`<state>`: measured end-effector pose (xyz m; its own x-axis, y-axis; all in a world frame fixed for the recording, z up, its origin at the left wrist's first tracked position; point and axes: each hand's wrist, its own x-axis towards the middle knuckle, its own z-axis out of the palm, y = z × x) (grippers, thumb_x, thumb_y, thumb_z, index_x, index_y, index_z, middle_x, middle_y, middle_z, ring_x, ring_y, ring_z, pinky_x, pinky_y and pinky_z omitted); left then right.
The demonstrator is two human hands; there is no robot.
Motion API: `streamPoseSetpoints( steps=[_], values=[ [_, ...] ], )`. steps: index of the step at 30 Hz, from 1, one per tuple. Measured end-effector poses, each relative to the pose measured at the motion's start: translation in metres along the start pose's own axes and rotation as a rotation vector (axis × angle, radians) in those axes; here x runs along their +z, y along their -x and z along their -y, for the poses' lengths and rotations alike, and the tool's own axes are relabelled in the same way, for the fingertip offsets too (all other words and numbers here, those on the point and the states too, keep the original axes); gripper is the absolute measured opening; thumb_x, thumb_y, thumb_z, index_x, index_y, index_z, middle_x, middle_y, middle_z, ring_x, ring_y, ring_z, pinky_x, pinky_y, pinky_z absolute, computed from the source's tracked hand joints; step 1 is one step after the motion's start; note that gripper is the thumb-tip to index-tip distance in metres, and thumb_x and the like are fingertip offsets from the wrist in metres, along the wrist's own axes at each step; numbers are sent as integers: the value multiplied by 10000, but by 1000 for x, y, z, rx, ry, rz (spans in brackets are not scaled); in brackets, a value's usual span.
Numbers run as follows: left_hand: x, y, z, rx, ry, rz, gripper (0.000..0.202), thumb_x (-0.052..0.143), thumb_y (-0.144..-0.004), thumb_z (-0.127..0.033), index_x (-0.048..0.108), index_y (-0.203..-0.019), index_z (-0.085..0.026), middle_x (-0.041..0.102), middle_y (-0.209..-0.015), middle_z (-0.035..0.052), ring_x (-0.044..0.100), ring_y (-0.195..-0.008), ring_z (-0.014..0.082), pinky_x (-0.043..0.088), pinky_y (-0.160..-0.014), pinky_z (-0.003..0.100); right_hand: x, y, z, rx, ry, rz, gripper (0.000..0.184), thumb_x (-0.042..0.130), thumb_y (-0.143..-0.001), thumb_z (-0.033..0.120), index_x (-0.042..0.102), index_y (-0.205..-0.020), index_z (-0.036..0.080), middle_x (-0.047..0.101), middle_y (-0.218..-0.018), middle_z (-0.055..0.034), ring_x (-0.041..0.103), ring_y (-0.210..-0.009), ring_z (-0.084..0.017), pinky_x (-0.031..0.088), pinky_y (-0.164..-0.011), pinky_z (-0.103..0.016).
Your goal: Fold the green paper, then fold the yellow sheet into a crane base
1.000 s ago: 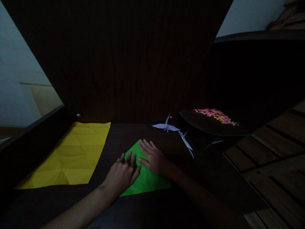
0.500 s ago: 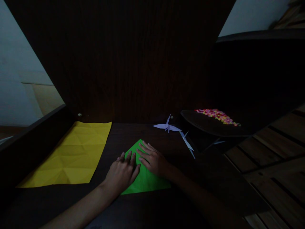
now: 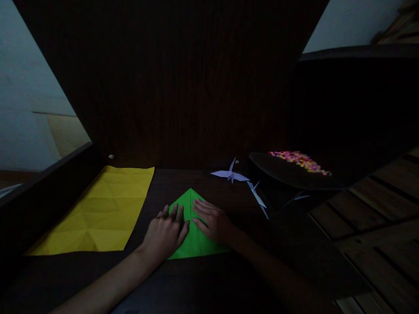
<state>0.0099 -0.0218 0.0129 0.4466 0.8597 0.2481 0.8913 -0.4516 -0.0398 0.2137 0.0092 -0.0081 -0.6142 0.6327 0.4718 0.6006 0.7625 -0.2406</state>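
Observation:
A green sheet of paper [image 3: 193, 244], folded to a point at its far end, lies on the dark wooden surface in front of me. A crease runs down from its tip. My left hand [image 3: 166, 229] rests flat on the paper's left side, fingers extended. On the right side lies my right hand [image 3: 214, 221], its fingers stretched toward the middle crease. Parts of the side edges are hidden under both hands.
Left of the hands is a creased yellow sheet [image 3: 101, 213]. A purple paper crane [image 3: 231, 174] and a pale folded paper piece [image 3: 257, 195] lie toward the right back. Small colourful pieces [image 3: 301, 160] are heaped on a dark shelf [image 3: 271, 168]. A tall dark panel [image 3: 196, 87] stands behind.
My hands have drawn slightly apart, showing more of the centre crease. The green paper has shifted a little away from me. The view has moved slightly.

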Motion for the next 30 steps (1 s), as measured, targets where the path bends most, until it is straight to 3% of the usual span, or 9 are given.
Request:
streamPoseSetpoints(
  steps=[6, 11, 14, 18, 22, 30],
  values=[
    [7, 0, 5, 33, 0, -72, 412, 485, -965, -336, 670, -1257, -111, 685, -1246, 202, 630, -1163, 414, 565, -883, 519, -1, 2, -4, 57, 33, -13, 330, 559, -942, 242, 686, -1225, 129, 647, -1319, -140, 582, -1277, -266, 472, -1096, -456],
    [20, -2, 13, 268, 88, -142, 406, 438, -990, -291, 627, -1308, -126, 632, -1348, 173, 571, -1276, 334, 484, -1049, 499, 1, 4, -7, 111, 96, -23, 337, 574, -923, 241, 692, -1221, 139, 633, -1344, -127, 550, -1309, -280, 474, -1087, -455],
    [23, -3, 15, 342, 118, -158, 414, 431, -1001, -294, 601, -1328, -107, 609, -1381, 171, 542, -1313, 306, 473, -1076, 464, 2, 5, -7, 116, 113, -32, 338, 581, -918, 239, 694, -1218, 131, 606, -1380, -130, 534, -1323, -285, 465, -1092, -454],
    [21, -3, 15, 343, 135, -179, 434, 409, -1013, -309, 564, -1353, -87, 611, -1373, 182, 546, -1308, 311, 505, -1048, 464, 1, 3, -5, 141, 134, -34, 338, 602, -913, 252, 693, -1227, 162, 596, -1396, -116, 533, -1311, -290, 461, -1076, -469],
    [20, -2, 15, 332, 156, -181, 451, 410, -1016, -319, 518, -1394, -99, 598, -1390, 177, 541, -1313, 314, 512, -1041, 470, -3, 1, -1, 166, 133, -6, 314, 610, -917, 260, 699, -1211, 195, 607, -1383, -111, 589, -1169, -286, 506, -970, -484],
    [14, -3, 13, 343, 157, -138, 389, 459, -996, -282, 593, -1332, -140, 587, -1414, 138, 517, -1330, 339, 502, -1042, 506, -4, -1, 3, 218, 95, -16, 279, 599, -918, 243, 707, -1170, 192, 603, -1377, -110, 554, -1138, -284, 490, -954, -474]
  ],
)
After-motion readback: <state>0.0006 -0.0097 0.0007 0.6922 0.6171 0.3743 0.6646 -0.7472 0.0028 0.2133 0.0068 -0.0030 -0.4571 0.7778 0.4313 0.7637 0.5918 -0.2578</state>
